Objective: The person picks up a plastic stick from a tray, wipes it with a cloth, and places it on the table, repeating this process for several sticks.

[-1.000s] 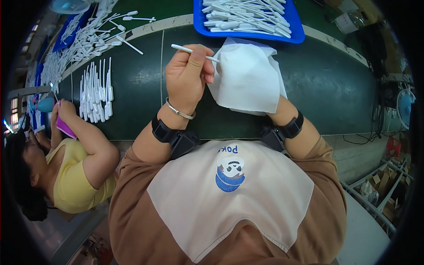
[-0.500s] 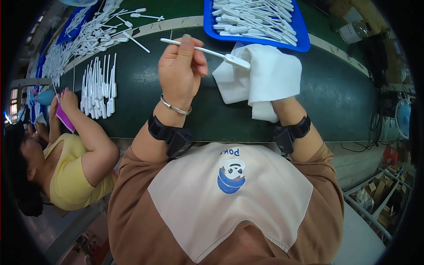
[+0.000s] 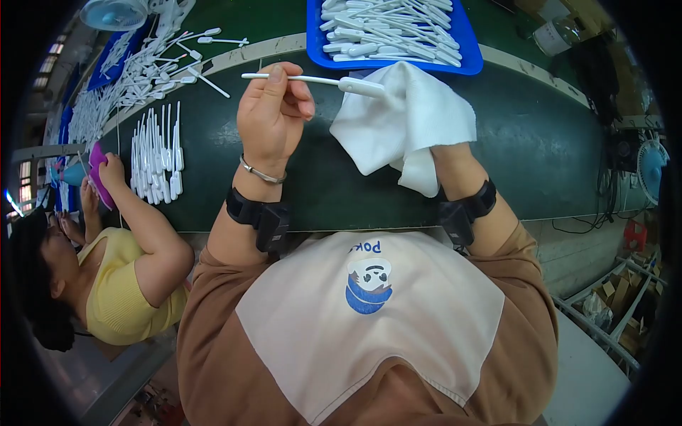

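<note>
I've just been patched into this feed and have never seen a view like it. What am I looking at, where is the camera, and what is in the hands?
There is no machine here: a person works with two bare hands. The single picture comes from a wide fisheye camera worn on that person's head, looking down, so the chest and forearms fill the lower part and straight edges curve near the rim.

The left hand pinches a thin white plastic stick with a broader end. The right hand is hidden under a white cloth that it holds against that broader end.

Below lies a dark green work surface. At the far edge sits a blue tray full of similar white sticks. More lie in a row of white sticks to the left, where a co-worker in a yellow top sits.
</note>
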Demonstrator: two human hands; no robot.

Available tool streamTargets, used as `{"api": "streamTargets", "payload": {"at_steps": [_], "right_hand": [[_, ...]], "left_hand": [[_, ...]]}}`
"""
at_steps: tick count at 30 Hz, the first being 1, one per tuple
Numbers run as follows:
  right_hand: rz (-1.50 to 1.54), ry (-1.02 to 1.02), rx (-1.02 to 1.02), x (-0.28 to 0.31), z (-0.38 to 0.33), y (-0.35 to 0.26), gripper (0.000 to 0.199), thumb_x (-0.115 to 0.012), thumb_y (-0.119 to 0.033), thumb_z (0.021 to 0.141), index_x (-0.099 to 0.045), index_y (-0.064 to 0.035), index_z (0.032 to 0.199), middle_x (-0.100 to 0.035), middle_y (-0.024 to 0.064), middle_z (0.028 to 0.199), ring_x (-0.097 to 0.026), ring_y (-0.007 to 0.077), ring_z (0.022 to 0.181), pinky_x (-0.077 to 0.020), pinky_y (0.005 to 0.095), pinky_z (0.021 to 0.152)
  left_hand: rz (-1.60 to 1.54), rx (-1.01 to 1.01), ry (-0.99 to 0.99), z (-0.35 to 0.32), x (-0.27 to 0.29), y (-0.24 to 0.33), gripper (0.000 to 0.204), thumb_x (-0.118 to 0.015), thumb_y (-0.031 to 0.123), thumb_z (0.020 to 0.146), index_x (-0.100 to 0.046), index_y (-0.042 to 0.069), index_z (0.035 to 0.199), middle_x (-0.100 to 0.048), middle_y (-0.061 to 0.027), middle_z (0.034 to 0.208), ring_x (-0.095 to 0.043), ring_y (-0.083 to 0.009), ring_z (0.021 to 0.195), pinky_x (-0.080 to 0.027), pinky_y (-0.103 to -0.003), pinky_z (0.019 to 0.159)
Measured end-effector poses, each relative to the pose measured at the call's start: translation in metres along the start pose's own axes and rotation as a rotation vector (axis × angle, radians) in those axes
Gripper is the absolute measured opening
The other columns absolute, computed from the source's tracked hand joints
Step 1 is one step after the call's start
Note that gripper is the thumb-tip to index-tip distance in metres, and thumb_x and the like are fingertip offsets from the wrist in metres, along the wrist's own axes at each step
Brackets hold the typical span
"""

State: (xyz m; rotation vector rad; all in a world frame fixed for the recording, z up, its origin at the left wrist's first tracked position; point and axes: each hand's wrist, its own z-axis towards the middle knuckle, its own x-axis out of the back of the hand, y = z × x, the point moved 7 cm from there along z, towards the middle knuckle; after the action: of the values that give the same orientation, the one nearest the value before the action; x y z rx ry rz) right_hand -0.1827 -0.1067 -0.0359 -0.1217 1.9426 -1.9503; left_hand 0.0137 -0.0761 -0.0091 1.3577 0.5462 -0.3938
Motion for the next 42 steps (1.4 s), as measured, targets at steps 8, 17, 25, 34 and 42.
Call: {"api": "streamTargets", "payload": {"at_steps": [8,17,25,34,42], "right_hand": [[-1.275,-0.163,0.639,-0.046,-0.008,-0.050,0.033,-0.051,-0.018,0.084,-0.047,-0.0038,0.113,-0.052,0.0068,0.107,-0.051,0.0143,0.092,-0.0424,0.0281,0.079],[0.075,-0.112,-0.026,-0.010,0.000,0.005,0.030,-0.050,-0.019,0.084,-0.047,-0.0049,0.111,-0.051,0.0053,0.104,-0.050,0.0127,0.092,-0.0423,0.0273,0.079],[0.124,-0.225,-0.085,-0.015,0.005,0.002,0.027,-0.054,-0.018,0.079,-0.051,-0.0059,0.104,-0.054,0.0060,0.095,-0.053,0.0160,0.082,-0.0442,0.0281,0.072],[-1.246,-0.195,0.784,-0.051,-0.010,-0.067,0.025,-0.057,-0.018,0.068,-0.058,-0.0074,0.090,-0.058,0.0109,0.083,-0.057,0.0250,0.074,-0.0447,0.0317,0.060],[-0.815,-0.172,0.478,-0.027,-0.007,-0.034,0.033,-0.058,-0.019,0.073,-0.052,-0.0071,0.104,-0.054,0.0112,0.096,-0.054,0.0236,0.086,-0.0431,0.0317,0.073]], "left_hand": [[0.015,0.122,0.028,-0.005,-0.006,-0.019,0.021,-0.041,0.017,0.089,-0.052,-0.001,0.089,-0.054,-0.0066,0.066,-0.051,-0.0118,0.053,-0.043,-0.022,0.049],[0.423,-0.162,-0.256,-0.025,-0.041,0.003,0.016,-0.044,0.008,0.086,-0.053,-0.002,0.093,-0.057,-0.0092,0.074,-0.055,-0.0138,0.063,-0.044,-0.022,0.059],[0.685,-0.480,-0.695,-0.034,-0.064,0.030,0.014,-0.043,0.001,0.080,-0.055,-0.004,0.087,-0.056,-0.0135,0.077,-0.054,-0.0170,0.067,-0.044,-0.025,0.060],[0.352,-0.104,-0.266,-0.024,-0.040,0.010,0.012,-0.048,0.003,0.082,-0.053,-0.002,0.092,-0.056,-0.0103,0.080,-0.054,-0.0135,0.068,-0.044,-0.023,0.061],[0.443,-0.098,-0.404,-0.026,-0.045,-0.004,0.012,-0.048,0.004,0.083,-0.050,-0.003,0.093,-0.056,-0.0120,0.083,-0.056,-0.0144,0.069,-0.046,-0.024,0.063]]}}
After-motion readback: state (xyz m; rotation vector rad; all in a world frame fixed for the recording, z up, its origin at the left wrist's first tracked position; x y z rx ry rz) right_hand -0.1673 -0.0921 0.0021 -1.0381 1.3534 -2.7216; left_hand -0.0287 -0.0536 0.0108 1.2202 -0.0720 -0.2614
